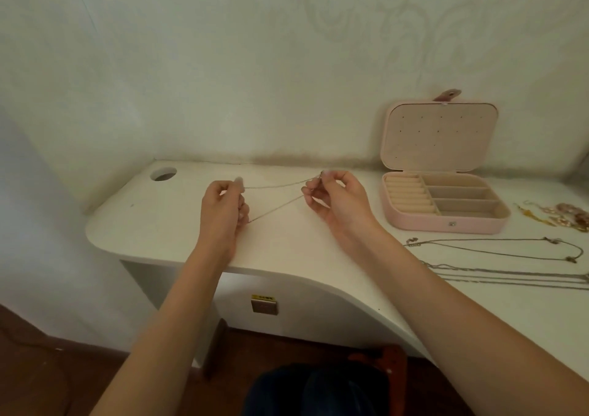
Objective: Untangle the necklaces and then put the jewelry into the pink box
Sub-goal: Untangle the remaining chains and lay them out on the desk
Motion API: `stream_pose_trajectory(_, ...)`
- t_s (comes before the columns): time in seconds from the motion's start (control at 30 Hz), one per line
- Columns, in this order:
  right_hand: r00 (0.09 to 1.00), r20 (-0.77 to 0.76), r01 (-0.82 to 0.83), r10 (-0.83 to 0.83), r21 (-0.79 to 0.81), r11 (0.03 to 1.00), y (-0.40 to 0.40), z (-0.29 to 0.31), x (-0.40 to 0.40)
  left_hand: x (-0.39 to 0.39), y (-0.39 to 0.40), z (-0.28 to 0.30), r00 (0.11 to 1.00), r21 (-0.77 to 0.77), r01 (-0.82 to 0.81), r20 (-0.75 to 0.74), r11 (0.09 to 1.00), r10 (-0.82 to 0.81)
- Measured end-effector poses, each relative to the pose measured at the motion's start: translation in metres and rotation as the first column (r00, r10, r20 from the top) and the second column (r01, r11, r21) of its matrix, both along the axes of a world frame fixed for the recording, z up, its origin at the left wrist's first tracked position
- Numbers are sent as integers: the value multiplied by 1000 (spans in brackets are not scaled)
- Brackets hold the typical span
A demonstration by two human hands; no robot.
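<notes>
Both hands pinch one thin chain [280, 197] above the bench [153, 224], strands crossing, long axis 9-to-3.
Left hand [223, 205] and right hand [334, 197] grip opposite ends. Open pink box [446, 221] at 3; loose necklaces [497, 261], earrings [570, 214] at 4.

A white desk [178, 224] with rounded corners stands against a pale wall [223, 65] patterned with faint swirls. Near the desk's far left corner is a round cable hole [163, 173]. Below the desk lies a dark wooden floor [47, 368], where a reddish-brown chair [393, 360] shows. The light is soft and dim.
</notes>
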State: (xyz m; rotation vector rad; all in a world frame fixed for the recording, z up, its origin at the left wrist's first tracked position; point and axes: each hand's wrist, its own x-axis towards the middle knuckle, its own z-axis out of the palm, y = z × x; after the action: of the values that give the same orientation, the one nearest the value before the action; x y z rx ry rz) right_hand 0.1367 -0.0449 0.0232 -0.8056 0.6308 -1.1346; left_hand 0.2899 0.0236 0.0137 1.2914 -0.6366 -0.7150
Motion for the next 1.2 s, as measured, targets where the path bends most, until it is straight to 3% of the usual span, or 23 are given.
stream_pose_trajectory(0.17, 998, -39, 54, -58, -106, 993, -13, 29, -22, -3, 2, -4, 978, 67, -70, 203, 995, 55)
stream_pose_trajectory(0.33, 950, -282, 56, -133, -264, 963, -25, 32, -45, -4, -1, -4, 977, 23, -163, 145, 986, 158)
stream_pose_trajectory(0.47, 863, -423, 87, -277, -415, 906, -39, 36, -59, -7, -2, -5, 960, 49, -210, 197, 976, 197)
stream_pose_trajectory(0.67, 687, -433, 177, -583, -679, 713, -50, 42, -75, -5, -2, -8, 913, 56, -332, 271, 942, 305)
stream_pose_trajectory(0.87, 591, -406, 276, -697, -710, 648, -58, 42, -85, -6, 0, -10, 860, 55, -358, 407, 932, 307)
stream_pose_trajectory(1.03, 577, -361, 411, -732, -647, 643, -59, 44, -93, -5, 1, -10, 873, 91, -341, 401, 936, 279)
stream_pose_trajectory(1.2, 735, -367, 274, -570, -608, 745, -50, 47, -86, -4, 1, -8, 896, 104, -186, 427, 977, 125)
